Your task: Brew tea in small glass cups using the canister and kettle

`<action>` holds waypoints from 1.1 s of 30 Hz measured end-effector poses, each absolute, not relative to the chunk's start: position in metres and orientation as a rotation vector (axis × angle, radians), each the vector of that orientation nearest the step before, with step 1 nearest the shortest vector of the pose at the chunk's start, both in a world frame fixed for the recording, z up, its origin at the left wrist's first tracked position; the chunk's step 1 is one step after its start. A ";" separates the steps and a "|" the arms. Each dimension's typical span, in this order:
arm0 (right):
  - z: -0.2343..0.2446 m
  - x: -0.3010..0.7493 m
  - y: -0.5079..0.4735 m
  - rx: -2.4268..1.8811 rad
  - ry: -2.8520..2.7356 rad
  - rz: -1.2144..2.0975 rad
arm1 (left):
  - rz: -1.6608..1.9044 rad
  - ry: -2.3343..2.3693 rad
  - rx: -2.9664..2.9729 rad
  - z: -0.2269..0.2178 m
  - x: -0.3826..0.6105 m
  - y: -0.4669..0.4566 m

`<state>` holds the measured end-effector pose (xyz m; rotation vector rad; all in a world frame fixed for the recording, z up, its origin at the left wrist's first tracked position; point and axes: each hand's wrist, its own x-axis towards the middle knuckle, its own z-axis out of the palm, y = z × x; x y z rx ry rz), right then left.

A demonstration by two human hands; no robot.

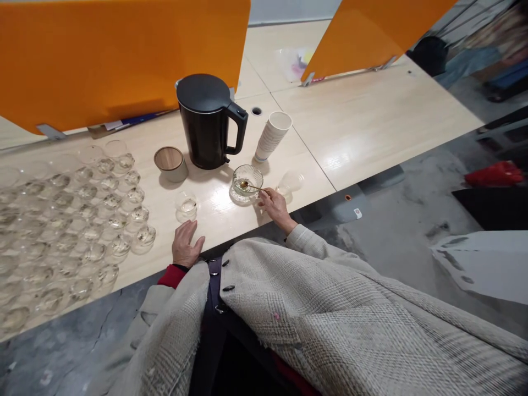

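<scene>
My right hand (275, 208) pinches the handle of a small gold spoon (251, 186) whose bowl rests inside a ribbed glass bowl (247, 182) on the pale wooden table (363, 126). My left hand (185, 245) lies flat near the table's front edge, fingers spread, holding nothing. Just beyond its fingertips stands a small clear glass cup (186, 206). Another clear glass (291, 182) stands to the right of the bowl, close to my right hand.
A black electric kettle (208, 121) stands behind the bowl, a wood-lidded tin (170, 163) to its left and a leaning stack of white paper cups (272, 136) to its right. Several rows of glass cups (70, 225) fill the left side. Orange dividers (115, 55) stand behind.
</scene>
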<state>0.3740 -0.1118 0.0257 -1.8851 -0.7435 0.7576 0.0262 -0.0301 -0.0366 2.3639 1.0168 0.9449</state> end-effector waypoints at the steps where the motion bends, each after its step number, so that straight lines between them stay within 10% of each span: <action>1: 0.025 0.374 -0.112 -1.873 -0.734 0.772 | 0.951 1.012 2.362 -0.037 0.026 -0.030; 21: 0.019 0.370 -0.142 -1.804 -0.511 0.597 | 0.892 1.016 2.327 -0.038 0.025 -0.033; 28: 0.073 0.329 -0.173 -1.874 -0.798 0.814 | 0.935 0.983 2.348 -0.040 0.027 -0.034; 33: 0.116 0.337 -0.097 -1.619 -1.021 0.377 | 0.966 0.969 2.361 -0.041 0.028 -0.034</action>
